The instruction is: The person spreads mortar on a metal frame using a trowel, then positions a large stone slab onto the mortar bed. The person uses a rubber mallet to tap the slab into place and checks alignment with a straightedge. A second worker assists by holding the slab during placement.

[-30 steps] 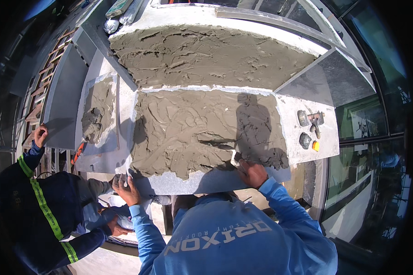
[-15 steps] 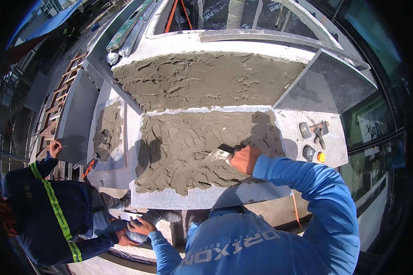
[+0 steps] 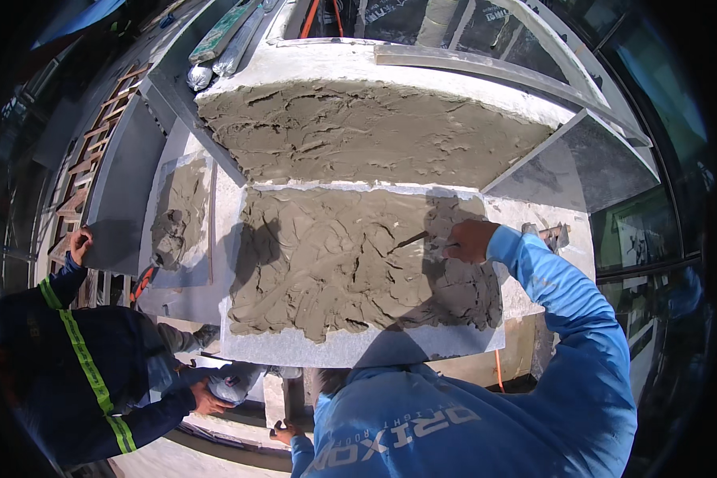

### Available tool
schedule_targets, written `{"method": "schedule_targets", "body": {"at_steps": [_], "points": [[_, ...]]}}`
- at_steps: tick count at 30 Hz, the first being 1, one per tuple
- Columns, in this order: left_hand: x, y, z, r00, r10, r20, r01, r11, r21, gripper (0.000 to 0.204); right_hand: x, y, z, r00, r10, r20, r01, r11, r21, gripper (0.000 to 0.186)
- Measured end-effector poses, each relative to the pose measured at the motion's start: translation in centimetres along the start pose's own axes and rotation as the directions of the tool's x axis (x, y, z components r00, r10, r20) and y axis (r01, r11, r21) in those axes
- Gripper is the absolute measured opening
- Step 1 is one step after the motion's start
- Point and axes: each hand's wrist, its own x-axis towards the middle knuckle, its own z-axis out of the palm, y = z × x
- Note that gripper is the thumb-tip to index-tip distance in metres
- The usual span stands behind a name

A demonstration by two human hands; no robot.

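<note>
My right hand (image 3: 468, 241) is closed around a trowel, whose thin blade (image 3: 409, 242) points left over the mortar. Beneath it, a thick bed of grey-brown wet mortar (image 3: 319, 271) with ridges and hollows covers most of a pale grey slab (image 3: 350, 349). The hand is over the right part of this bed, partly in shadow. My left hand (image 3: 285, 432) is low beside a post below the slab's front edge. Its fingers look apart and loosely bent, with no held thing showing.
Mortar (image 3: 358, 131) also coats the upright face behind. A grey stone panel (image 3: 581, 163) stands at right, near a tool (image 3: 554, 237) partly hidden by my sleeve. A co-worker (image 3: 80, 358) stands at left beside a mortar-smeared board (image 3: 185, 215). A long bar (image 3: 486, 64) lies at the back.
My right hand has moved right and slightly farther with the trowel, whose blade now appears edge-on. My left hand has dropped lower and right, away from the co-worker's hand.
</note>
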Motion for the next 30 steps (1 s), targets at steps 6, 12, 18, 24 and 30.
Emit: {"method": "schedule_targets", "body": {"at_steps": [6, 12, 18, 24, 30], "points": [[7.0, 2.4, 3.1, 0.906, 0.320, 0.278, -0.354, 0.932, 0.080, 0.016, 0.5, -5.6, 5.6, 0.946, -0.228, -0.232, 0.153, 0.941, -0.301, 0.029], [11.9, 9.4, 1.6, 0.866, 0.474, 0.160, -0.469, 0.880, -0.072, 0.019, 5.9, 0.3, 3.4, 0.892, 0.123, -0.435, -0.160, 0.986, -0.051, 0.033], [11.7, 6.4, 0.5, 0.808, 0.565, 0.166, -0.573, 0.820, -0.005, 0.014, 6.1, 6.3, -0.8, 0.977, 0.201, -0.072, -0.186, 0.967, 0.173, 0.053], [8.8, 2.1, 2.8, 0.832, 0.488, 0.263, -0.531, 0.839, 0.122, 0.017, 9.3, 5.7, -1.5, 0.947, 0.311, -0.074, -0.277, 0.914, 0.297, 0.063], [8.5, 5.6, 2.6, 0.823, 0.479, 0.304, -0.498, 0.867, -0.016, 0.020, 6.3, 5.2, 1.8, 0.974, -0.103, 0.202, 0.118, 0.991, -0.067, 0.053]]}}
